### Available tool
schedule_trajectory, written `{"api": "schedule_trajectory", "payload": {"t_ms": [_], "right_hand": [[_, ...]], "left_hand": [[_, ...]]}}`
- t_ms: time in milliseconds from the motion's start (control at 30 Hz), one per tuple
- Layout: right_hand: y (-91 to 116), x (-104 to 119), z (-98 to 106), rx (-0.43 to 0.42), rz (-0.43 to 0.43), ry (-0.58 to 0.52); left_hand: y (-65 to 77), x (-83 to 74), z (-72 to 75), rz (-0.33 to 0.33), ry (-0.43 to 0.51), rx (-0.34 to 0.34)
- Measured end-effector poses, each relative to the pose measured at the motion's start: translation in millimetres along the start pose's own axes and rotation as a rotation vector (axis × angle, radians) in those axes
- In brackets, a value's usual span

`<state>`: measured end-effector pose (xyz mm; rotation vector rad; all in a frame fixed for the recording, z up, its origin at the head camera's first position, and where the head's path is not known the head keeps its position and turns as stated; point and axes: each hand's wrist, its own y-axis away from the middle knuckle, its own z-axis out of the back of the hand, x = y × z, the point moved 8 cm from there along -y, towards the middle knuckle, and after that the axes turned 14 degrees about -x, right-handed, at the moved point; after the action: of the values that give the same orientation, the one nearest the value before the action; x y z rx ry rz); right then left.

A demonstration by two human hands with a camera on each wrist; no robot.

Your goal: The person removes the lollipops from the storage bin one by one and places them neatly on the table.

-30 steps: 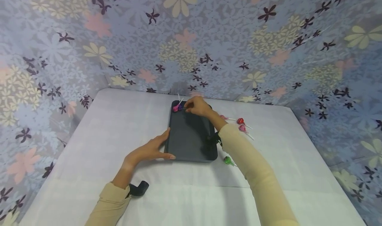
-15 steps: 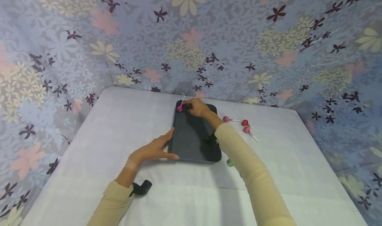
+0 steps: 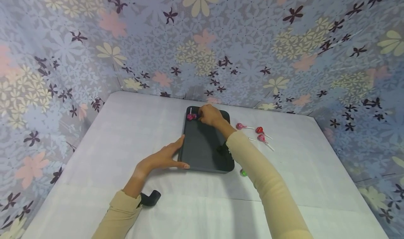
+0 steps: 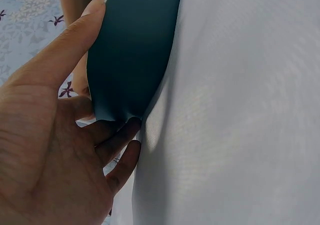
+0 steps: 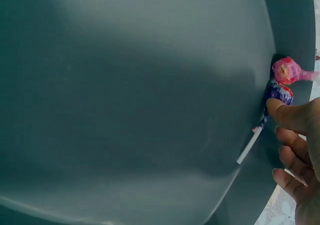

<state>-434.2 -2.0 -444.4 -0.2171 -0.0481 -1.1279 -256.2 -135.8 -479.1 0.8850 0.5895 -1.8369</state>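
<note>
A dark grey tray (image 3: 205,144) lies on the white-covered table. My left hand (image 3: 161,158) rests against its near left corner, thumb along the front side and fingers at the left side; the left wrist view shows the thumb straight. At the tray's far left corner my right hand (image 3: 209,115) pinches a purple lollipop (image 5: 278,92), whose white stick lies on the tray floor. The thumb (image 5: 287,112) is on its wrapper; the index finger is mostly hidden. Beside it, a pink lollipop (image 5: 286,71) leans at the tray wall.
Right of the tray lie two pink lollipops (image 3: 262,138) and a red lollipop (image 3: 259,130). Another white stick (image 3: 251,139) shows by the right sleeve. A green lollipop (image 3: 243,172) is partly hidden by that sleeve. A flowered cloth (image 3: 202,56) hangs behind the table.
My right hand has moved slightly left onto the purple lollipop, which has turned so its stick no longer points up. The pink lollipop has shifted slightly. My left hand stays at the tray corner.
</note>
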Motion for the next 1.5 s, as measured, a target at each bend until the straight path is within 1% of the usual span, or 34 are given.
{"api": "schedule_trajectory", "payload": {"t_ms": [67, 200, 300, 367, 433, 600, 867, 1067, 1200, 1300, 1500], "right_hand": [[-0.1, -0.5, 0.7, -0.014, -0.012, -0.008], [-1.5, 0.9, 1.5, -0.043, -0.023, -0.091], [-2.1, 4.4, -0.8, -0.029, -0.012, -0.166], [-2.0, 7.4, -3.1, -0.012, 0.007, -0.184], [-1.3, 9.4, -4.1, -0.005, 0.023, -0.177], [-0.6, 12.5, -3.4, -0.03, 0.053, -0.15], [0.0, 8.4, -7.7, -0.02, 0.021, -0.141], [2.3, 5.4, -6.4, -0.041, 0.044, -0.164], [6.6, 2.9, -2.1, -0.036, 0.048, -0.193], [10.7, 2.7, 5.0, -0.036, 0.06, -0.233], [29.7, 1.6, 25.0, -0.049, 0.119, -0.328]], "left_hand": [[0.4, 0.0, 0.3, 0.002, 0.001, 0.0], [1.0, 0.7, 0.8, 0.014, -0.001, -0.001], [1.1, 0.5, 1.3, 0.01, -0.002, -0.003], [1.0, 0.0, 1.7, 0.004, 0.0, -0.005], [0.4, -1.3, 1.8, -0.009, 0.003, -0.005], [-0.2, -1.6, 2.2, -0.014, -0.002, -0.006], [-1.2, -0.6, 1.1, -0.002, -0.001, 0.001], [-2.1, -0.5, -0.1, -0.005, -0.005, 0.002], [-2.4, -0.8, -0.3, -0.005, -0.004, 0.003], [-2.0, 0.1, 0.9, -0.004, -0.008, 0.0], [-1.8, -0.9, 1.0, -0.001, 0.002, 0.002]]}}
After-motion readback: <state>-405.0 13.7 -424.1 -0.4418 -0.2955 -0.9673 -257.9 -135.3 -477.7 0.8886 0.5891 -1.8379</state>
